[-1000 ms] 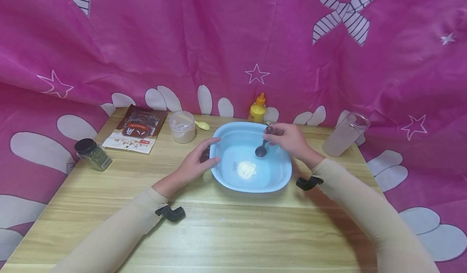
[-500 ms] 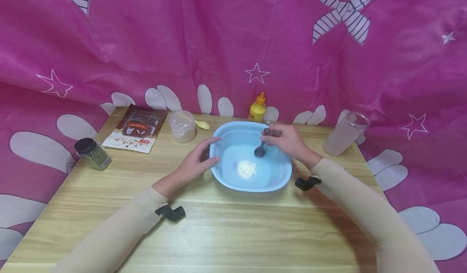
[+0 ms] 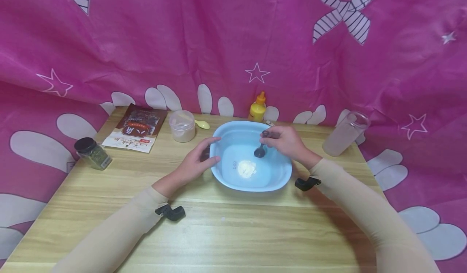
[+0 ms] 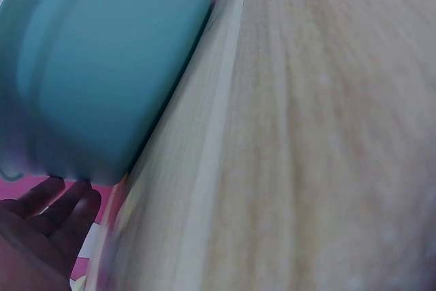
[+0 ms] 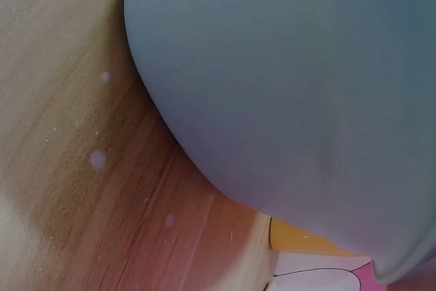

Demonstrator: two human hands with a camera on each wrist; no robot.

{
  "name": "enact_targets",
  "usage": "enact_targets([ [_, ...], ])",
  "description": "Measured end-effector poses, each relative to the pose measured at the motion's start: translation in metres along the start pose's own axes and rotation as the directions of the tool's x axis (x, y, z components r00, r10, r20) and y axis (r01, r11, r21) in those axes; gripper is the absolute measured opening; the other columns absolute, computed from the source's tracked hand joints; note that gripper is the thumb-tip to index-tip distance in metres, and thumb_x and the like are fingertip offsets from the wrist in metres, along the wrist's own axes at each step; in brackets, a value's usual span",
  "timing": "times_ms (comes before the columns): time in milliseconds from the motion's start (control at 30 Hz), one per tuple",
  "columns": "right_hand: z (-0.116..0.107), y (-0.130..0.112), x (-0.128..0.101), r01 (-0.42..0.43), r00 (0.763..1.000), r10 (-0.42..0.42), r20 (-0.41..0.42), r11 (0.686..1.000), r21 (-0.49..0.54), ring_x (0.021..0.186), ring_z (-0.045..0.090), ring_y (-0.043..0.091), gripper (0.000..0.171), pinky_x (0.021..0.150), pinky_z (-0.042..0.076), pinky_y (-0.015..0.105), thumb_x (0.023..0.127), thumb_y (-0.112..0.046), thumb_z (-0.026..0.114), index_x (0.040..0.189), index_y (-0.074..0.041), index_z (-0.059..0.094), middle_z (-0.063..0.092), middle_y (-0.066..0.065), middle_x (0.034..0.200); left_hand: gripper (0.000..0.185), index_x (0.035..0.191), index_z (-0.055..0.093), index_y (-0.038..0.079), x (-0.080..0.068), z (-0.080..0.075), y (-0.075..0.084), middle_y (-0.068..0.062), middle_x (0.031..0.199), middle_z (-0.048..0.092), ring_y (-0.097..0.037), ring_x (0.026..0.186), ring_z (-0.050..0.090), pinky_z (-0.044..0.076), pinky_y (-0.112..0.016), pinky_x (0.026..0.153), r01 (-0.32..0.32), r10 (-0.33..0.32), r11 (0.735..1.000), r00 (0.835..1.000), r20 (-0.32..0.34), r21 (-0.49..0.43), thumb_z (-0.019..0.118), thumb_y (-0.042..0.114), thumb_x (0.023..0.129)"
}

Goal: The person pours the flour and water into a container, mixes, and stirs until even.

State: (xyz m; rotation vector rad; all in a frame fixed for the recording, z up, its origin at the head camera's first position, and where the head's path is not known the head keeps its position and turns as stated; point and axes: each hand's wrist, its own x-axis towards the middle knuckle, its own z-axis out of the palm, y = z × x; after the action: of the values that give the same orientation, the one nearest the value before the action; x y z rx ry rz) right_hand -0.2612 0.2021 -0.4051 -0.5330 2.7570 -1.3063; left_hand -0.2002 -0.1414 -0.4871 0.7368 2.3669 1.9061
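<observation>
So there's one light blue basin (image 3: 251, 179) sitting mid-table, with a single little heap of white powder (image 3: 247, 169) on its floor. The right hand (image 3: 288, 141) is pinching the handle of one dark spoon (image 3: 260, 150) over the basin, bowl end hanging down just above and behind the powder. The left hand (image 3: 195, 164) has relaxed, mostly straight fingers resting against the basin's left rim, not gripping anything.

Rest of the wooden table (image 3: 233, 232), counted: one dark-lidded jar (image 3: 92, 154) of green stuff, one brown packet (image 3: 136, 129), one small tub (image 3: 182, 126) with one yellow spoon (image 3: 202, 124) just beside it, one yellow squeeze bottle (image 3: 257, 108), one frosted tumbler (image 3: 345, 134) over on the right.
</observation>
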Motion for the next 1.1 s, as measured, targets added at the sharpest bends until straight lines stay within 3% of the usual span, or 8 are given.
enact_targets([
  [400, -0.002, -0.003, -0.002, 0.012, 1.0, -0.012, 0.013, 1.0, 0.017, 0.105, 0.082, 0.027, 0.024, 0.081, 0.07, 0.034, 0.098, -0.015, 0.088, 0.119, -0.004, 0.083, 0.084, 0.009, 0.108, 0.063, 0.165, 0.05, 0.013, 0.0, 0.001, 0.0, -0.018, 0.168, 0.048, -0.045, 0.144, 0.059, 0.053, -0.056, 0.119, 0.012, -0.012, 1.0, 1.0, -0.002, -0.002, 0.073, 0.016, 0.106],
  [700, -0.008, -0.008, -0.005, 0.063, 0.998, -0.058, 0.031, 0.983, -0.173, 0.097, 0.081, 0.023, 0.022, 0.091, 0.068, 0.047, 0.099, -0.022, 0.088, 0.117, -0.01, 0.085, 0.084, 0.002, 0.104, 0.062, 0.165, 0.049, 0.01, -0.001, 0.001, 0.001, -0.02, 0.169, 0.046, -0.046, 0.146, 0.058, 0.052, -0.057, 0.12, 0.008, -0.008, 1.0, 1.0, -0.001, -0.011, 0.071, 0.014, 0.107],
  [900, -0.012, -0.013, -0.012, 0.164, 0.984, -0.14, 0.111, 0.957, -0.239, 0.094, 0.081, 0.019, 0.016, 0.089, 0.069, 0.043, 0.099, -0.02, 0.088, 0.111, -0.01, 0.086, 0.084, -0.001, 0.1, 0.063, 0.166, 0.048, 0.011, -0.001, 0.0, 0.001, -0.019, 0.17, 0.045, -0.046, 0.147, 0.056, 0.051, -0.057, 0.121, 0.006, -0.006, 1.0, 1.0, 0.002, -0.007, 0.071, 0.015, 0.108],
  [1100, -0.012, -0.02, -0.02, 0.26, 0.949, -0.217, 0.229, 0.948, -0.183, 0.082, 0.079, 0.01, 0.008, 0.075, 0.067, 0.033, 0.096, -0.018, 0.09, 0.103, -0.015, 0.086, 0.081, -0.01, 0.089, 0.063, 0.166, 0.048, 0.012, 0.0, 0.0, 0.002, -0.018, 0.171, 0.044, -0.046, 0.148, 0.055, 0.049, -0.058, 0.122, 0.009, -0.009, 1.0, 1.0, 0.005, -0.003, 0.072, 0.015, 0.108],
])
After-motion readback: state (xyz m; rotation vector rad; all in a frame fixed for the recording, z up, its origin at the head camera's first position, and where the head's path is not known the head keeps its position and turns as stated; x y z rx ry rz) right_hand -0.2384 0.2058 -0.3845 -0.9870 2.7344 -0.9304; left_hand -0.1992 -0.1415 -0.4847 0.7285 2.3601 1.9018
